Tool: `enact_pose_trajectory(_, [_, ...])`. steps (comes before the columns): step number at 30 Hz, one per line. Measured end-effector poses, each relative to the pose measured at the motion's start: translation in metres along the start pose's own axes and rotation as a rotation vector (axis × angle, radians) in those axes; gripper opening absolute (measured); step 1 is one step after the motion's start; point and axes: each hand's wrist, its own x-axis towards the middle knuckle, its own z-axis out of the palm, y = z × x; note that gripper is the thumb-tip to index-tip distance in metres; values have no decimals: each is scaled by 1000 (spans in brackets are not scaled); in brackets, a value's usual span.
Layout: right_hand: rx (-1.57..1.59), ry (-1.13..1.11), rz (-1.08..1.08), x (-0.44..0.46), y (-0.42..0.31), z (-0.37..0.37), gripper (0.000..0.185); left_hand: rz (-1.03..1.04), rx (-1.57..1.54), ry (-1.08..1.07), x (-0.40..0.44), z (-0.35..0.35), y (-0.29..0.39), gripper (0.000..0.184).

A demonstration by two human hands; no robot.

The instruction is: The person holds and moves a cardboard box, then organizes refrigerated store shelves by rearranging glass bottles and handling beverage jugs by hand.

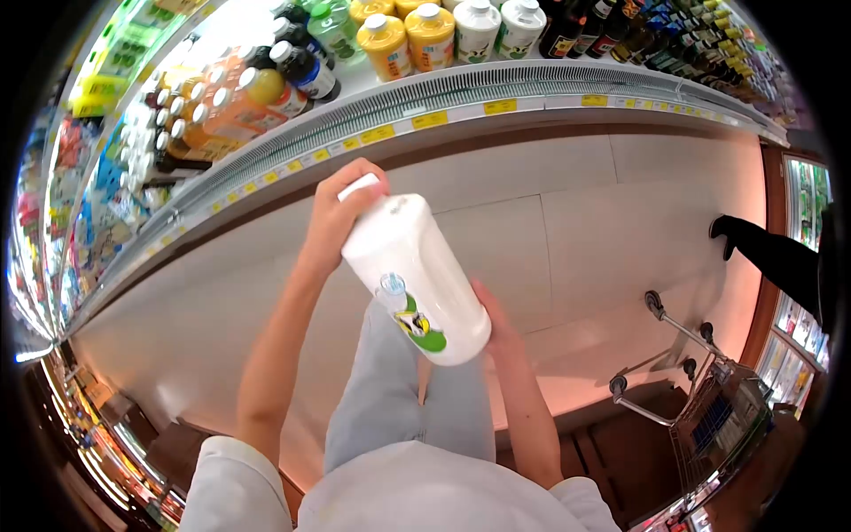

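Note:
A large white plastic bottle (424,266) with a green and yellow print is held tilted in front of my body, its cap end up and to the left. My left hand (341,208) grips it at the cap, fingers wrapped round the top. Against the lower right side of the bottle lies my right hand (498,319); its fingers are mostly hidden behind the bottle, so their hold is only partly visible.
Ahead runs a refrigerated shelf (425,111) with yellow price tags, holding orange juice bottles (222,106), yellow bottles (431,40), white bottles (479,31) and dark bottles (567,31). A shopping cart (714,417) stands at right, near another person's leg (771,257).

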Motion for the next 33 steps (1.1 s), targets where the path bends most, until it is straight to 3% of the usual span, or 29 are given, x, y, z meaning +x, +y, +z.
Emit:
enact_pose_trajectory(2, [-222, -120, -14, -27, 1, 2, 78, 65, -18, -33, -29, 8, 6, 23])
enact_pose_trajectory(3, [-271, -171, 61, -39, 1, 0, 101, 84, -14, -33, -44, 13, 12, 26])
enact_pose_trajectory(7, [-561, -175, 93, -72, 0, 20, 105, 163, -50, -133, -88, 19, 35, 32])
enact_pose_trajectory(11, [-684, -212, 209, -89, 0, 42, 106, 338, -103, -208, -107, 14, 39, 27])
enact_pose_trajectory(13, [-736, -204, 214, -94, 5, 53, 105, 458, -113, -372, -110, 9, 46, 17])
enact_pose_trajectory(16, [-767, -173, 153, -94, 13, 66, 105, 540, -123, -413, -112, 0, 51, 17])
enact_pose_trajectory(20, [-779, -161, 101, -84, 9, 72, 105, 582, -136, -397, -105, -7, 53, 19])
enact_pose_trajectory(33, [-772, -148, 209, -19, -38, 120, 104, 584, -131, -360, -37, -58, 73, 20])
